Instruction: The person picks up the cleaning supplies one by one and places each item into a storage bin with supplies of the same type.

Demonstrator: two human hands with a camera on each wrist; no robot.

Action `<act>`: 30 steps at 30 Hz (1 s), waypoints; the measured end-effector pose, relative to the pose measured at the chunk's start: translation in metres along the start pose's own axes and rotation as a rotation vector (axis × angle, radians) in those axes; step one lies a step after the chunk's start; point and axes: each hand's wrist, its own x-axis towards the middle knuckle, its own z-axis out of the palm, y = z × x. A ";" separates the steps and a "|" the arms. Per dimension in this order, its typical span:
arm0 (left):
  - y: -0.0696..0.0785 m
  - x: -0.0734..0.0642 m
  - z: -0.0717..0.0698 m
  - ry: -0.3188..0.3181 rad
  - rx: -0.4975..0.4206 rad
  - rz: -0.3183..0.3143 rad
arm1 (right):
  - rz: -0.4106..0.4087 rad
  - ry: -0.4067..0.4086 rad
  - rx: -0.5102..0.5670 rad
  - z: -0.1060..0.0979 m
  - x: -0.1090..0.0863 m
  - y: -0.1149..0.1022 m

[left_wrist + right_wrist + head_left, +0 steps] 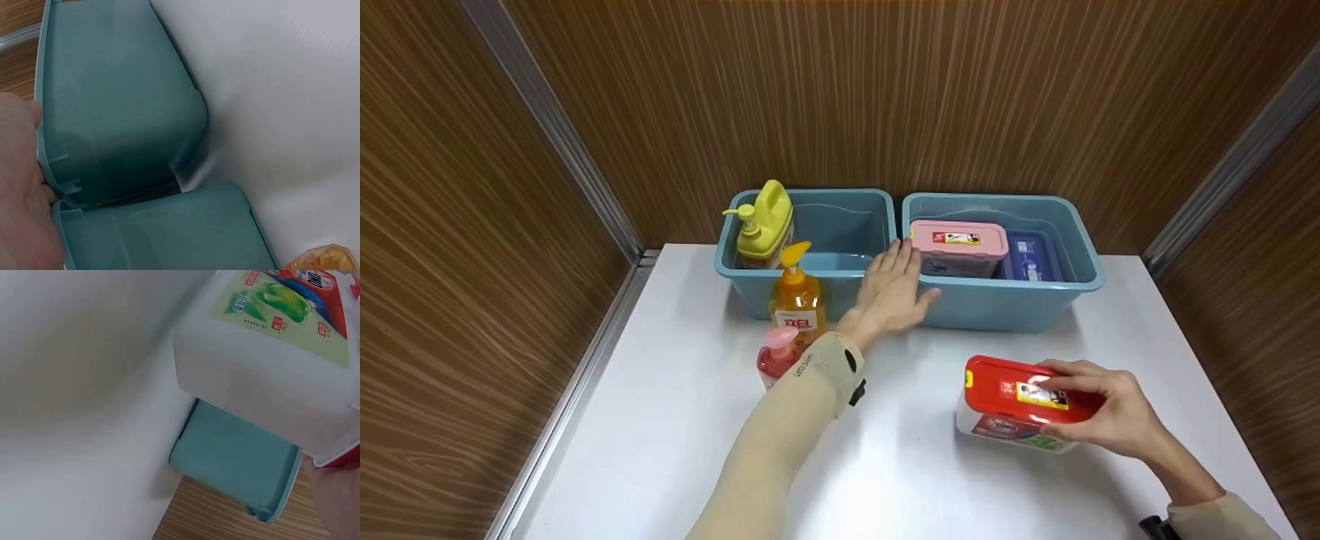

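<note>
My right hand (1110, 401) grips a white detergent box with a red lid (997, 382) across its top end, thumb on the near side and fingers on the far side. In the right wrist view the white box (247, 377) shows a green and red label. My left hand (889, 292) lies with fingers straight over the front rims of two blue-green bins where they meet. The right bin (997, 307) holds a pink-lidded box (960, 240) and a dark blue box (1031, 255). In the left bin (847, 196) stands a yellow pump bottle (765, 229).
An orange pump bottle (799, 300) stands before the left bin. Nearer, a pink pump bottle (776, 356) is partly hidden by my left forearm. The white table (885, 465) is enclosed by wood-grain panels (840, 90) at the back and sides.
</note>
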 end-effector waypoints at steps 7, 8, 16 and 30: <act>0.000 0.001 -0.001 0.004 0.024 -0.004 | 0.044 -0.006 0.032 -0.011 0.006 -0.008; 0.000 0.001 -0.001 0.002 0.027 -0.004 | 0.046 -0.007 0.036 -0.012 0.006 -0.009; 0.000 0.001 -0.001 -0.005 0.019 -0.004 | 0.039 0.000 0.042 -0.022 0.013 -0.017; 0.000 0.000 -0.001 -0.014 0.007 0.000 | -0.022 0.022 0.063 -0.037 0.025 -0.027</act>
